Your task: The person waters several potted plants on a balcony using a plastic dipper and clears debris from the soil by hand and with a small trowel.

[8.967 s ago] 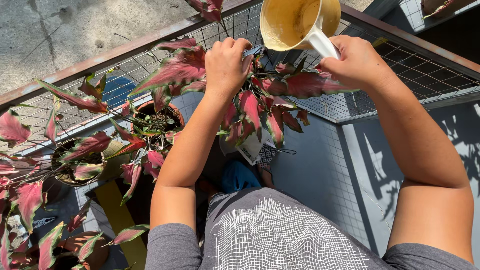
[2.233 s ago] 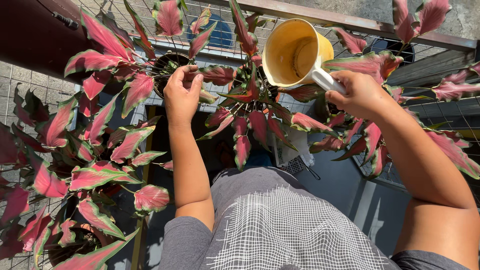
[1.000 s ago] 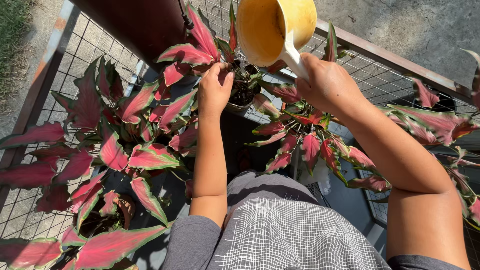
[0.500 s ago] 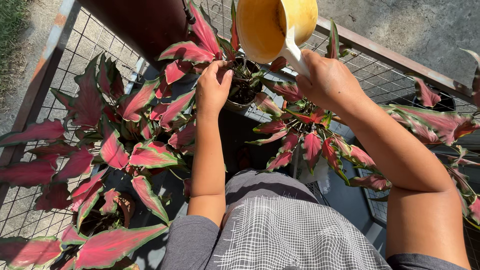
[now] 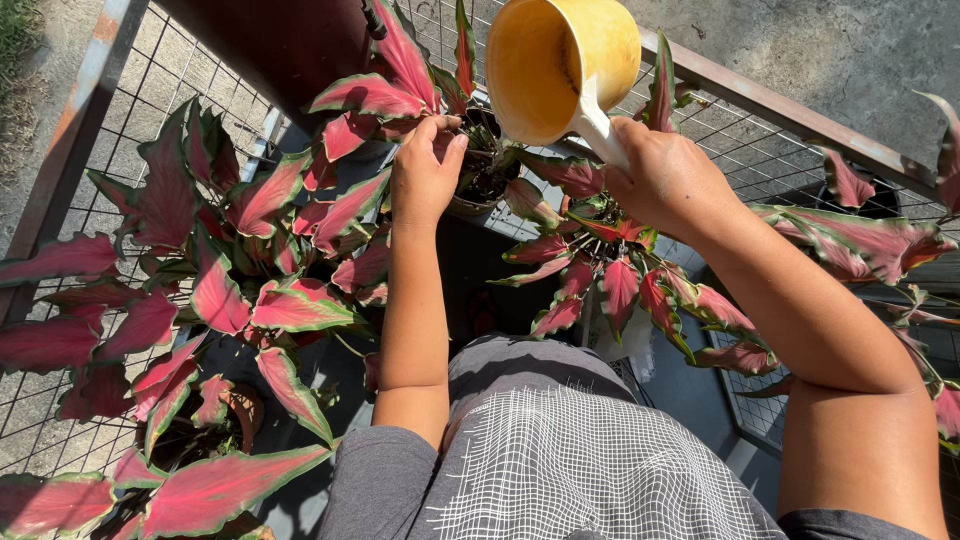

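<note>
Two bare hands work over a cluster of potted plants with red, green-edged leaves. The right hand point(image 5: 668, 178) is clenched around the white handle of a yellow scoop point(image 5: 562, 62), holding it tilted above a small pot point(image 5: 478, 178); the scoop's open mouth faces the camera and its inside looks stained. No water can be made out leaving it. The left hand point(image 5: 425, 175) rests at the near-left rim of that same pot, fingers point(image 5: 443, 135) curled among the leaves point(image 5: 368, 95) there, holding them aside; whether they pinch a stem cannot be told.

The pot sits on a ledge beside a wire-mesh fence point(image 5: 790, 105) with a rusty top rail, just beneath the scoop and between the two hands. To its right, below the right wrist, a second plant point(image 5: 610, 265) spreads its leaves downward. To the left, a larger mass of foliage point(image 5: 230, 280) fills the corner of the mesh, with a brown pot point(image 5: 235, 415) half hidden under it near the bottom. Beyond the fence lies grey concrete ground point(image 5: 850, 50). A grey shirt point(image 5: 560, 450) with a white grid print fills the lower middle of the view.
</note>
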